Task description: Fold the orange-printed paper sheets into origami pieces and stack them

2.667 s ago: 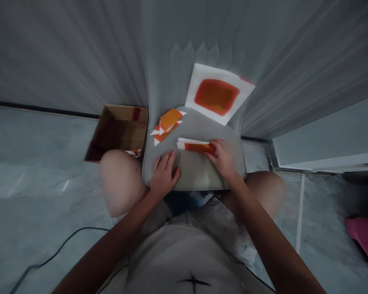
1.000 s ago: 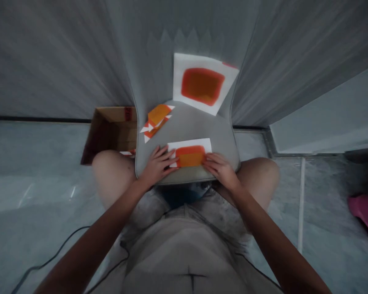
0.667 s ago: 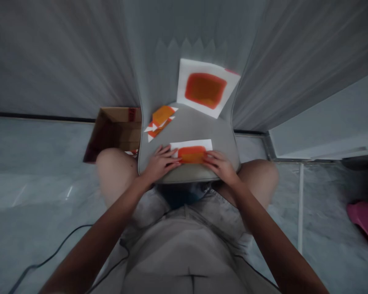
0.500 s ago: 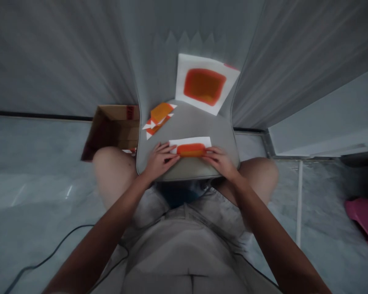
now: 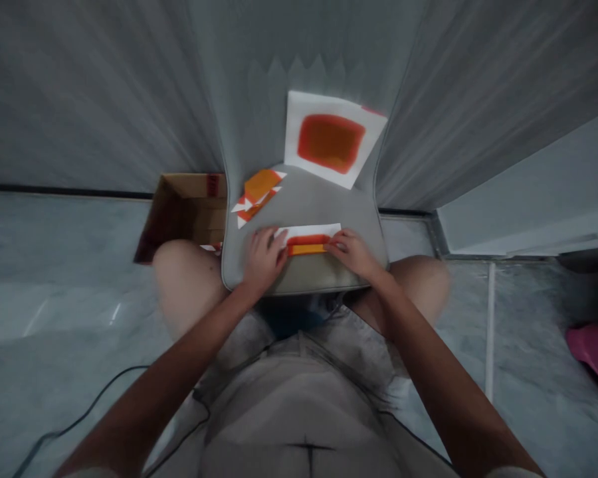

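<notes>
A folded paper strip, white with a red-orange band and an orange lower edge, lies near the front of the grey chair seat. At its left end my left hand grips the lower corner between thumb and fingers. My right hand pinches the strip's right end. Behind it, a white sheet with a red-orange square leans against the chair back. Folded orange and white paper pieces rest on the seat's left side.
An open cardboard box stands on the floor left of the chair. My knees flank the seat. A dark cable runs across the floor at the left; a pink object is at the far right.
The strip's lower edge now shows a narrow brighter orange fold. My left hand has turned more upright and moved slightly right, while the fingers of my right hand have curled and shifted slightly left.
</notes>
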Tool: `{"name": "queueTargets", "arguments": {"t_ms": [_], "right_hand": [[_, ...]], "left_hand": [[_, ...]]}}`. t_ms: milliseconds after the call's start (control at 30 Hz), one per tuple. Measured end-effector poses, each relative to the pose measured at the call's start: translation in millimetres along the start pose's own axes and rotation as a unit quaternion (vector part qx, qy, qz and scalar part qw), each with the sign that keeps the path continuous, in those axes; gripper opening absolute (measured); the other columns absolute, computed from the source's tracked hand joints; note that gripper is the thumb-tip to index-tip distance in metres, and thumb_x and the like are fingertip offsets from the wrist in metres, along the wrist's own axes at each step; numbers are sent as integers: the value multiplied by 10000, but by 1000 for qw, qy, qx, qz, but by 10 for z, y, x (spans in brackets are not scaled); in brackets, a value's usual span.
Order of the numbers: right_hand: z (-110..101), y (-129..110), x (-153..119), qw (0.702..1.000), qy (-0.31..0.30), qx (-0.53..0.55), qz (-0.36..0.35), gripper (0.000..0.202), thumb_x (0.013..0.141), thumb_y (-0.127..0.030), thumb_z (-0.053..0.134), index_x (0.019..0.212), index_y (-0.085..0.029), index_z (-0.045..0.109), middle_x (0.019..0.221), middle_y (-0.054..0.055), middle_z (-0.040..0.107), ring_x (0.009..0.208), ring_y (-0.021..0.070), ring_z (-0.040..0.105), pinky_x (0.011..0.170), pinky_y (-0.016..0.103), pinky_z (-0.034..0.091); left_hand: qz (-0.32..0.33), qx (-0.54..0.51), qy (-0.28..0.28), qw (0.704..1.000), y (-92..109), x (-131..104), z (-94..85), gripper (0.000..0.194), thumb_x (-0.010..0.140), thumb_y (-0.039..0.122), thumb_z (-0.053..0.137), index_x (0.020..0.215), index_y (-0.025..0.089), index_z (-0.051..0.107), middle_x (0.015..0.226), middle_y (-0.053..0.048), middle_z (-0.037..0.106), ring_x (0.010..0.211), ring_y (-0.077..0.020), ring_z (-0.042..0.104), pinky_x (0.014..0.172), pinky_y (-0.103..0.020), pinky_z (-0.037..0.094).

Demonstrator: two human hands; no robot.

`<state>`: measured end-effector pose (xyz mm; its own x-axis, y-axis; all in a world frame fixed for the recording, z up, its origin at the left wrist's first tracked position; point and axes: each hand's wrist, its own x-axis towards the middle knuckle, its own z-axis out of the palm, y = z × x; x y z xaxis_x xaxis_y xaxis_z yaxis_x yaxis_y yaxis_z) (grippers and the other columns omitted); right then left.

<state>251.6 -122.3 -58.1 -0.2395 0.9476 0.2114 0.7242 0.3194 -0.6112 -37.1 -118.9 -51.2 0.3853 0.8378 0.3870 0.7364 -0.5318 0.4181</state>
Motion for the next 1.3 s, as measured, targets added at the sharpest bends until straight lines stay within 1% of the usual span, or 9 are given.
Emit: {"name": "queueTargets", "arguments": {"t_ms": [133,200,300,367,467,667,933,1067,1300], "right_hand": [[-44,13,107,999,-29,-31,-14,296,1002,-428,632,939,-192,799,917,93,713,895,231,674,847,362,558],[-49,-22,100,999,-33,-38,-6,266,996,-403,644,963,-183,790,933,101,724,920,243,682,872,380,563],[-9,-182,5,996,11,-90,6,254,1001,-372,634,1107,-185,770,1094,137,743,1068,292,678,1038,500,519],[58,-338,-100,987,59,-150,-5,302,1024,-339,589,1261,-211,726,1281,152,713,1237,329,622,1203,627,351],[208,-531,-272,980,74,-180,-32,390,1059,-276,500,1421,-215,631,1442,144,650,1390,313,543,1292,637,202],[469,-550,-503,984,61,-169,1,465,1080,-293,436,1504,-132,542,1532,189,580,1471,318,494,1241,585,359],[542,-618,-547,981,83,-175,32,462,1087,-261,394,1517,-160,528,1537,189,574,1491,314,466,1247,622,318],[525,-642,-573,979,90,-170,65,460,1067,-292,447,1497,-176,564,1567,204,530,1505,350,429,1241,655,302],[611,-667,-611,969,155,-176,82,527,1071,-338,437,1576,-189,457,1501,198,594,1446,358,500,1230,695,294]], "left_hand": [[158,13,-81,984,245,-16,-25,425,1039,162,477,1409,283,648,1472,-51,650,1436,-241,542,1309,-524,301],[178,14,-94,979,320,-45,3,450,1021,149,495,1439,247,629,1479,-69,646,1433,-240,551,1303,-498,339],[172,23,-95,980,336,-102,80,486,1001,162,515,1477,199,601,1512,-95,616,1453,-255,535,1302,-495,353],[165,22,-95,982,304,-134,130,504,1000,175,514,1498,217,583,1524,-84,604,1471,-265,515,1320,-545,301],[150,19,-91,984,265,-155,175,513,1010,192,505,1518,227,562,1530,-80,597,1494,-277,487,1333,-602,224],[134,14,-85,987,334,-205,116,562,996,173,503,1556,224,515,1572,-84,550,1557,-303,381,1329,-637,190],[111,17,-71,991,456,-332,92,517,1034,253,492,1542,166,527,1577,-114,541,1538,-290,418,1306,-530,319],[97,9,-96,991,422,-342,124,544,1043,279,496,1578,187,480,1592,-111,524,1535,-288,425,1307,-535,307],[77,21,-86,993,449,-368,161,581,1034,283,494,1602,176,440,1600,-114,511,1552,-306,393,1302,-557,296]]}}
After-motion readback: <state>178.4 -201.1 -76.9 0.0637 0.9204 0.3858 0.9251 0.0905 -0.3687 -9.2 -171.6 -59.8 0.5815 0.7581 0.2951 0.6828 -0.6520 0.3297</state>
